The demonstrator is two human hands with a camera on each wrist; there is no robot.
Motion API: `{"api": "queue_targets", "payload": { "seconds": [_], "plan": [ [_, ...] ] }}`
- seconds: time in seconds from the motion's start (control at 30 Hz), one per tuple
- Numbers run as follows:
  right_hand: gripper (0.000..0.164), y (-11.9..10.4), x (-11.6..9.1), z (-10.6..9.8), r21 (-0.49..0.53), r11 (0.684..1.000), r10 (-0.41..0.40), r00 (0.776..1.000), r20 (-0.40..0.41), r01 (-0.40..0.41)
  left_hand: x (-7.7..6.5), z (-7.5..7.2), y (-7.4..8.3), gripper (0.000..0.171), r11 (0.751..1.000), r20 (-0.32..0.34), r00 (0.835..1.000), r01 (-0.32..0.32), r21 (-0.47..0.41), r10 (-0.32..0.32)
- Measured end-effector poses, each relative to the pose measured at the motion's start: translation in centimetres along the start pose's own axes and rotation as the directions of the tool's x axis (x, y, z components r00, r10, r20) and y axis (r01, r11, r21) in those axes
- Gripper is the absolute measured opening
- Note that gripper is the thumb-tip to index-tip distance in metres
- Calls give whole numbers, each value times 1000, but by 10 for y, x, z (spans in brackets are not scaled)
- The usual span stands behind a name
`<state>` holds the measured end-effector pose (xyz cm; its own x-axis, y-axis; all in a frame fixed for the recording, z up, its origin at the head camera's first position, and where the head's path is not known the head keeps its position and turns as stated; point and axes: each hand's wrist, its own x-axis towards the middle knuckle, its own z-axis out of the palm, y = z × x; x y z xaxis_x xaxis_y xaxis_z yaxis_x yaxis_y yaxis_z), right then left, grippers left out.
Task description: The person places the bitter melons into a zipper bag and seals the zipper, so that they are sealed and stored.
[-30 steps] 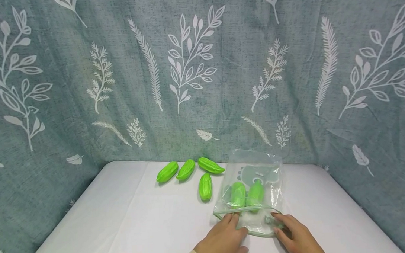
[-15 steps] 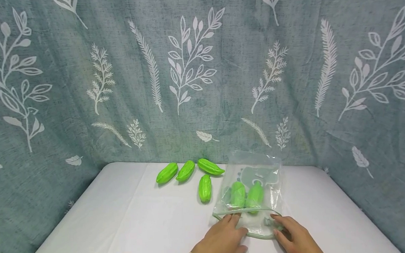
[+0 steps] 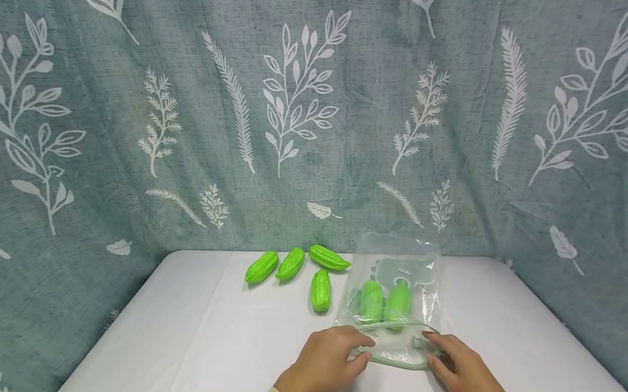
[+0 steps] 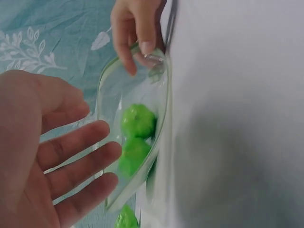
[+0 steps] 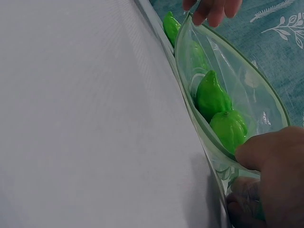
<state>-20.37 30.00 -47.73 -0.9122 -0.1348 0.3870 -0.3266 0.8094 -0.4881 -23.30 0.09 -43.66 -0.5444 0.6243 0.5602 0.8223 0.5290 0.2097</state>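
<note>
A clear zip bag (image 3: 432, 298) with a pale green rim and a printed cartoon figure lies flat, its mouth gaping toward me. Inside it rest two bright green ridged gourds, a left one (image 3: 371, 302) and a right one (image 3: 398, 304). My right hand (image 3: 461, 365) pinches the right corner of the mouth; in the right wrist view some of its fingers show through the plastic. At the left corner hovers my left hand (image 3: 327, 360), its fingers spread and holding nothing. The left wrist view shows its palm (image 4: 28, 190) facing the bag's opening.
Several loose gourds of the same kind lie left of the bag, the closest being an upright-lying one (image 3: 321, 291). Others, such as the leftmost gourd (image 3: 261, 267), line the back of the white table (image 3: 220, 349). A leaf-patterned curtain (image 3: 311, 104) hangs behind.
My left hand has drawn its fingers out of the bag's mouth and shifted slightly left and up. The right hand keeps its place on the right corner.
</note>
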Motion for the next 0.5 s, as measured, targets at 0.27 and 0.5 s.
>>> {"api": "queue_targets", "payload": {
  "seconds": [0.27, 0.5],
  "plan": [
    [41, 0, 0, 1, -3, 1000, -25, 1000, -13, 25, -3, -12, -15, 18, 955, 19, 981, 192, -226, -193],
    [41, 0, 0, -2, -9, 999, 42, 998, 40, -41, -2, -17, -30, 17, 848, 2, 932, 330, -414, -361]
  ]
}}
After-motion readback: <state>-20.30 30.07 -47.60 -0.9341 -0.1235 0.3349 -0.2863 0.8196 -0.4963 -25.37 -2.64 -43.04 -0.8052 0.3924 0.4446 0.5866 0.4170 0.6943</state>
